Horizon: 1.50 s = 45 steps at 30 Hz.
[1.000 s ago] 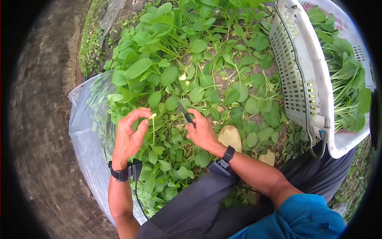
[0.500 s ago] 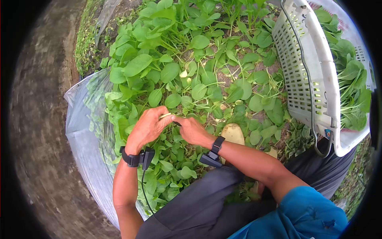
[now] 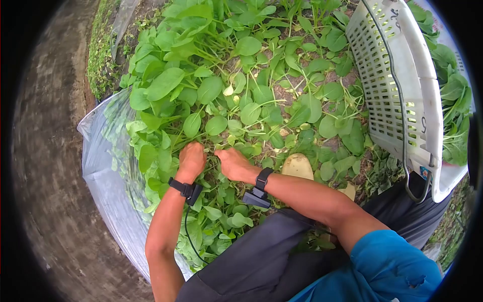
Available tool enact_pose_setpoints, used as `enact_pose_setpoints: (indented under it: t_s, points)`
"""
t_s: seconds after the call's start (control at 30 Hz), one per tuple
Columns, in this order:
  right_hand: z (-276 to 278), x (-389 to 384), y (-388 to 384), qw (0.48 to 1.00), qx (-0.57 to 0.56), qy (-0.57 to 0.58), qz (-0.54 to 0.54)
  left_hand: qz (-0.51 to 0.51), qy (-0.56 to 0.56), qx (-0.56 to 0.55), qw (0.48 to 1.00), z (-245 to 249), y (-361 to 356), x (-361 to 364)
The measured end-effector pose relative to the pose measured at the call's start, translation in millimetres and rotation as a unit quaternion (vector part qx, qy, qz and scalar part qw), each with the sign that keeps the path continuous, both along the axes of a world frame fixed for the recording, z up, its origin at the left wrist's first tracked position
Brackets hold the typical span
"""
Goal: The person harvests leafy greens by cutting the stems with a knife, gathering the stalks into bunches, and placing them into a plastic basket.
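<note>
Low among the leafy green plants (image 3: 211, 90), my left hand (image 3: 192, 160) is closed, with its knuckles up. Its fingertips are hidden at the stems, so what it grips cannot be made out. Just to its right, my right hand (image 3: 234, 164) is curled into a fist around a small dark tool, of which only a bit shows by the thumb. A narrow gap separates the two hands. Both wrists wear black straps with small boxes and cables. Broad round leaves surround the hands, and cut or fallen leaves lie on the soil beyond them.
A white slatted basket (image 3: 402, 95) with a wire handle stands at the right, holding picked greens (image 3: 455, 95). Clear plastic sheeting (image 3: 108, 176) edges the bed at left, beside a dirt path (image 3: 50, 151). A pale shoe tip (image 3: 298, 166) rests near my right forearm.
The hands were together, with a pale stem piece at the left fingers. Now they are apart and the left hand has turned down into the plants; the pale piece no longer shows.
</note>
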State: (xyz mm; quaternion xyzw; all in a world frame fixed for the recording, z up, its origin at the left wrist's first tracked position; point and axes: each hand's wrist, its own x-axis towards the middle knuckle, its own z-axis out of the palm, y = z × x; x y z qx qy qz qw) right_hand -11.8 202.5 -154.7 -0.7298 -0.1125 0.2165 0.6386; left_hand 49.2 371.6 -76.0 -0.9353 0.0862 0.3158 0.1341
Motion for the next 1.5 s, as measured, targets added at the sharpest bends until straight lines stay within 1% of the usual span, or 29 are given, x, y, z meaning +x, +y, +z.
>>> enact_pose_setpoints:
  t_s: [0.03,0.1,0.13,0.17,0.23,0.27,0.3,0.37,0.4,0.43,0.5,0.57,0.63,0.77,0.83,0.87,0.93,0.97,1.03,1.07,1.1,1.17,1.2,1.23,1.27,1.3,1.33,1.43,1.5]
  points:
    - [3.5,-1.0,-9.4,1.0,0.0,0.002,0.001,0.001,0.002,0.0,1.0,4.2,0.3,-2.6]
    - [22.8,-1.2,-38.0,0.996,0.049,0.076,-0.001,0.03,-0.055,-0.07,0.996,25.0,-9.2,-4.5]
    - [28.0,-4.0,-45.2,0.995,0.053,0.077,-0.026,0.028,-0.07,-0.129,0.989,33.0,-6.4,-2.3]
    - [29.4,-5.6,-46.9,0.995,0.053,0.077,-0.026,0.029,-0.07,-0.129,0.989,42.9,-11.9,1.0]
    - [29.8,-9.3,-48.2,0.995,0.079,0.065,-0.017,0.208,-0.061,-0.25,0.944,59.4,-22.1,7.5]
    - [29.0,-11.7,-43.3,0.994,0.08,0.066,-0.017,0.181,-0.091,-0.286,0.937,52.0,-14.6,4.1]
    - [25.8,-12.8,-32.8,0.996,0.073,0.053,-0.003,0.181,-0.091,-0.285,0.937,52.4,-15.1,3.4]
    - [17.2,-14.2,-12.0,0.997,0.067,0.038,0.009,0.11,0.046,-0.215,0.969,51.7,-18.5,2.3]
    - [12.5,-14.0,-2.0,0.999,0.041,0.025,0.005,0.079,0.055,-0.144,0.985,48.6,-21.7,-2.5]
    - [7.0,-15.6,5.3,1.0,0.015,0.012,0.002,0.078,0.054,-0.143,0.985,41.5,-24.6,-5.6]
    - [18.3,-13.2,2.4,1.0,0.011,0.021,0.003,0.037,0.069,0.066,0.995,19.6,-19.7,-14.7]
    - [26.2,-12.3,-0.8,0.999,0.005,0.032,0.007,0.032,0.06,0.077,0.995,-2.3,-2.9,-22.2]
    - [28.9,-12.6,1.4,0.999,-0.01,0.046,0.0,0.053,0.017,0.076,0.996,-14.7,10.1,-25.6]
    - [9.0,-15.7,21.2,0.999,-0.006,0.05,0.005,0.057,0.033,0.058,0.996,-9.7,11.8,-22.8]
    - [-1.0,-16.0,30.7,0.997,-0.026,0.055,0.054,0.077,0.038,0.04,0.996,-7.0,14.6,-21.0]
    - [-0.8,-15.2,30.1,0.997,-0.025,0.054,0.054,0.078,0.037,0.04,0.995,-0.6,14.6,-18.7]
    - [0.8,-18.0,19.1,0.997,-0.003,0.066,0.027,0.084,0.02,-0.047,0.995,19.7,10.1,-15.0]
    - [2.0,-20.7,10.3,0.997,-0.005,0.067,0.031,0.088,0.02,-0.049,0.995,25.0,13.3,-14.7]
    - [7.6,-23.1,-8.5,0.998,0.02,0.053,0.005,0.016,-0.034,-0.232,0.972,38.3,21.3,-11.6]
    - [14.3,-22.2,-16.9,0.996,0.028,0.08,0.0,0.089,-0.013,-0.295,0.951,50.5,12.2,-9.1]
    - [23.5,-21.2,-23.8,0.996,0.029,0.078,0.001,0.089,-0.015,-0.294,0.952,60.4,9.1,-5.5]
    - [38.1,-22.0,-34.3,0.991,0.043,0.125,-0.027,0.267,0.095,-0.393,0.875,78.8,3.0,0.1]
    - [34.8,-26.8,-33.0,0.991,0.045,0.124,-0.027,0.326,0.098,-0.366,0.866,89.9,-5.9,0.3]
    - [28.1,-32.4,-29.0,0.993,0.036,0.105,0.03,0.325,0.096,-0.365,0.867,91.8,-5.5,-1.2]
    - [24.2,-34.9,-26.2,0.992,0.027,0.086,0.086,0.26,0.097,-0.3,0.913,91.9,-3.7,-3.0]
    - [19.1,-36.1,-23.3,0.992,0.028,0.083,0.087,0.193,0.096,-0.231,0.949,90.1,-1.1,-4.3]
    - [13.6,-37.8,-19.8,0.991,0.015,0.082,0.105,0.194,0.093,-0.23,0.949,83.2,3.6,-6.3]
    - [13.3,-35.5,-14.5,0.99,0.02,0.077,0.116,0.159,0.132,0.009,0.978,45.7,29.2,-22.9]
    - [12.6,-29.8,-8.9,0.991,0.034,0.071,0.109,0.163,0.151,0.04,0.974,30.8,37.9,-31.7]
